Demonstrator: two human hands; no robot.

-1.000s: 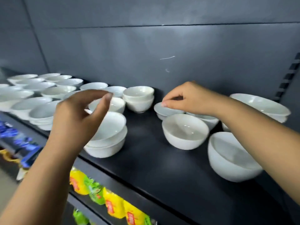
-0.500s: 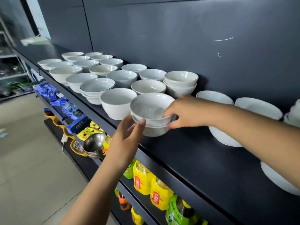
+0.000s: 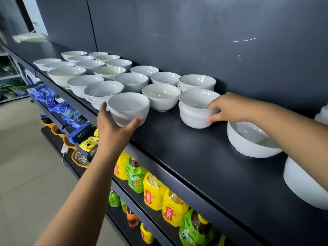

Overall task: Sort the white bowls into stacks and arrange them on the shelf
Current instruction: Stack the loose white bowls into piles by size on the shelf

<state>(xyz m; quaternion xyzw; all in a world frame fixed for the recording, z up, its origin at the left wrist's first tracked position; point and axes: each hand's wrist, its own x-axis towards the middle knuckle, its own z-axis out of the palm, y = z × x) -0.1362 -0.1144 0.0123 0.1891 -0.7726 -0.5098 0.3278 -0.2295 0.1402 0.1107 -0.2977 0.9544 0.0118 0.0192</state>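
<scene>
Many white bowls stand on a long black shelf. My left hand cups a single deep white bowl near the shelf's front edge, thumb on its left side and fingers under its right. My right hand grips the right rim of a stack of two white bowls standing on the shelf. Behind that stack is another stack of two bowls. A lone bowl stands between my hands.
Several more bowls fill the shelf's left half, one with a dark rim. Two large bowls sit at the right under my forearm. Below are drink bottles, blue boxes and a tiled floor.
My left hand has closed around the single bowl by the front edge. My right hand has slid the two-bowl stack to the right. The view has swung left along the shelf.
</scene>
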